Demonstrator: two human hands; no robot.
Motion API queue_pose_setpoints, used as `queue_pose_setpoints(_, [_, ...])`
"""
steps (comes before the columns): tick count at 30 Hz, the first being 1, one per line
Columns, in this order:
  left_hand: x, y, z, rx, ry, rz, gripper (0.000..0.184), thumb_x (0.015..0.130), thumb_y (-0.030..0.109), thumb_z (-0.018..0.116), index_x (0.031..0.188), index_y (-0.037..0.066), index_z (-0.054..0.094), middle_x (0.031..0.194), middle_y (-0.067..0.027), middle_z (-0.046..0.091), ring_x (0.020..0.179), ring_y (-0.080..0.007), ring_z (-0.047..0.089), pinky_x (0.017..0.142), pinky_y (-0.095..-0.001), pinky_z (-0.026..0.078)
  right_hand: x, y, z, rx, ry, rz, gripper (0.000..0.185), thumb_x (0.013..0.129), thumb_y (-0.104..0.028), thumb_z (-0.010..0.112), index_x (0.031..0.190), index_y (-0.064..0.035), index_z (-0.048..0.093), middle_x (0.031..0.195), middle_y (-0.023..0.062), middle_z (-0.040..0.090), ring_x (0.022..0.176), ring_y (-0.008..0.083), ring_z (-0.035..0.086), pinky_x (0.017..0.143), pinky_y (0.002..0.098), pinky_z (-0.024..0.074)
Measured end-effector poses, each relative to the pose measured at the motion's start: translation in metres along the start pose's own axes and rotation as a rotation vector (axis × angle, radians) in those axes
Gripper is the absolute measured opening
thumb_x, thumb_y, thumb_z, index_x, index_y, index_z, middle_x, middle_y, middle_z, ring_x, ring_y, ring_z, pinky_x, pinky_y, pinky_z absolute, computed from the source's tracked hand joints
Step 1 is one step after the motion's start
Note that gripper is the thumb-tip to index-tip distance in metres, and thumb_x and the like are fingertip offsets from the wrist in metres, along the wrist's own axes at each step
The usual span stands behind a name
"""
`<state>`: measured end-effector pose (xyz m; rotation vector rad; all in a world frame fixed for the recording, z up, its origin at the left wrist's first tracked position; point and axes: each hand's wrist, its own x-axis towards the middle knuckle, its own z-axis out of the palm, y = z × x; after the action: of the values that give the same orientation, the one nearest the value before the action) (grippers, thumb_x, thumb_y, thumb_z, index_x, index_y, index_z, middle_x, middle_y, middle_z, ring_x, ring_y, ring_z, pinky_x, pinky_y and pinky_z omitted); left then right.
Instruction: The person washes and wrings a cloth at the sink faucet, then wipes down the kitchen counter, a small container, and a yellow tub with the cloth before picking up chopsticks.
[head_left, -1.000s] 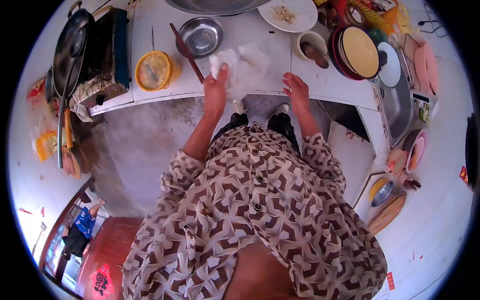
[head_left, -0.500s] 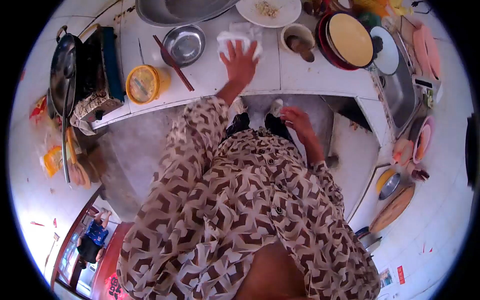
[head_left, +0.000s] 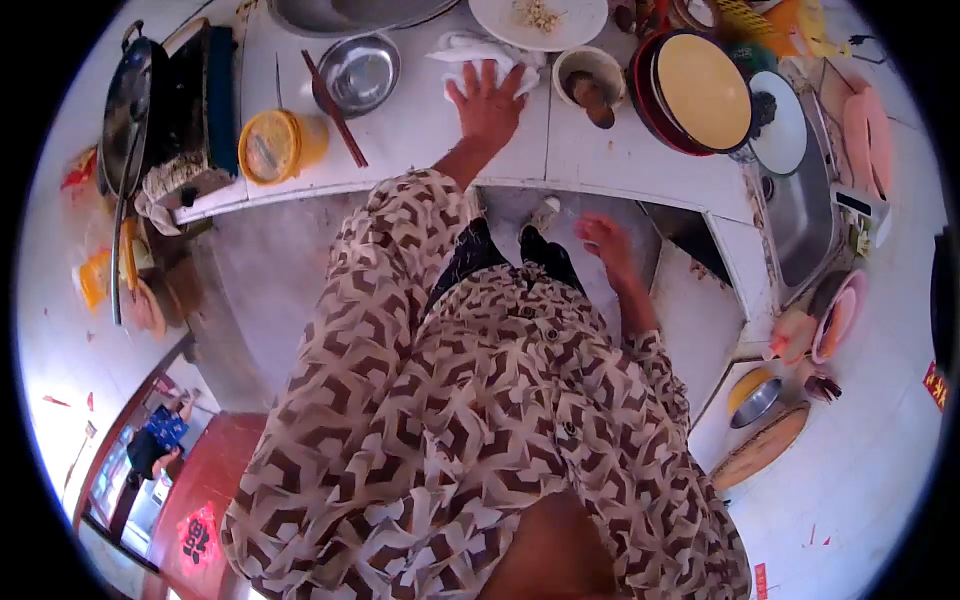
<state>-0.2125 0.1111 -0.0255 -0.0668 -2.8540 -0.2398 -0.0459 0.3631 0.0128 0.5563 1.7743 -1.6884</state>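
On the white tiled counter [head_left: 420,150], my left hand [head_left: 490,112] lies flat with fingers spread, pressing on a crumpled white cloth [head_left: 470,47]. Part of the cloth is hidden under the palm. Left of it are a metal bowl [head_left: 357,75] and a pair of chopsticks [head_left: 336,110] leaning over its rim. A white plate [head_left: 545,35] with small pale bits stands just behind the cloth. To the right is a cream cup [head_left: 590,65] with a brown thing in it. Away from the counter, my right hand [head_left: 606,246] hangs over the floor, loosely bent, with nothing seen in it.
A yellow-lidded tub [head_left: 272,148], a stove [head_left: 190,120] and a wok [head_left: 125,90] are on the left. Stacked plates [head_left: 703,85], a white dish [head_left: 778,125] and a sink [head_left: 805,225] occupy the right. Another person [head_left: 160,435] is in the far lower left.
My left hand has slid a little to the right along the counter with the cloth under it. My right hand still hangs at my side. The whole view has shifted slightly.
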Motion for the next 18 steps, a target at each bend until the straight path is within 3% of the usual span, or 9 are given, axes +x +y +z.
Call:
queue_pose_setpoints(2, [-0.036,0.014,-0.012,0.000,-0.106,0.026,0.054,0.084,0.036,0.059,0.134,0.028,0.043,0.139,-0.0131,0.034,0.131,-0.0397,0.025,0.098,-0.0672,0.021,0.006,-0.008,0.001,-0.013,-0.026,0.000,0.028,0.091,-0.026,0.055,0.114,-0.0095,0.059,0.108,0.0028,0.064,0.095,0.0134,0.060,0.079,0.0280,0.0445])
queue_pose_setpoints(4, [-0.090,0.021,-0.023,-0.017,-0.254,0.163,0.058,0.081,0.036,0.062,0.136,0.031,0.042,0.137,-0.0115,0.035,0.132,-0.0387,0.025,0.099,-0.0662,0.020,0.004,-0.008,0.001,-0.042,-0.032,0.040,0.028,0.091,-0.026,0.055,0.114,-0.0099,0.059,0.109,0.0027,0.064,0.095,0.0134,0.060,0.079,0.0277,0.0443])
queue_pose_setpoints(7, [-0.111,0.010,-0.028,-0.131,-0.268,0.270,0.062,0.079,0.035,0.065,0.136,0.033,0.041,0.137,-0.0098,0.036,0.132,-0.0377,0.025,0.100,-0.0658,0.019,-0.001,-0.004,0.004,-0.049,-0.001,0.034,0.028,0.091,-0.021,0.052,0.114,-0.0058,0.059,0.104,0.0041,0.066,0.091,0.0136,0.062,0.075,0.0266,0.0466])
queue_pose_setpoints(12, [0.002,-0.012,0.002,-0.036,-0.067,-0.012,0.057,0.082,0.040,0.060,0.135,0.034,0.041,0.136,-0.0099,0.036,0.130,-0.0373,0.027,0.100,-0.0665,0.019,-0.009,-0.002,0.007,-0.020,0.022,0.049,0.028,0.091,-0.020,0.053,0.114,-0.0061,0.059,0.105,0.0045,0.065,0.090,0.0137,0.062,0.075,0.0269,0.0463])
queue_pose_setpoints(15, [0.020,-0.002,0.015,0.025,-0.023,-0.113,0.055,0.084,0.042,0.057,0.135,0.033,0.041,0.137,-0.0105,0.036,0.130,-0.0374,0.027,0.099,-0.0674,0.019,-0.015,0.011,0.005,0.031,0.039,0.051,0.028,0.091,-0.020,0.054,0.114,-0.0065,0.059,0.107,0.0048,0.065,0.090,0.0136,0.062,0.076,0.0274,0.0462])
queue_pose_setpoints(18, [-0.041,0.031,0.004,0.021,-0.142,0.049,0.055,0.084,0.041,0.057,0.136,0.033,0.040,0.138,-0.0107,0.035,0.131,-0.0365,0.027,0.101,-0.0657,0.018,-0.017,0.009,0.007,0.045,0.023,0.064,0.028,0.091,-0.020,0.054,0.114,-0.0068,0.059,0.108,0.0050,0.064,0.091,0.0138,0.062,0.077,0.0277,0.0460])
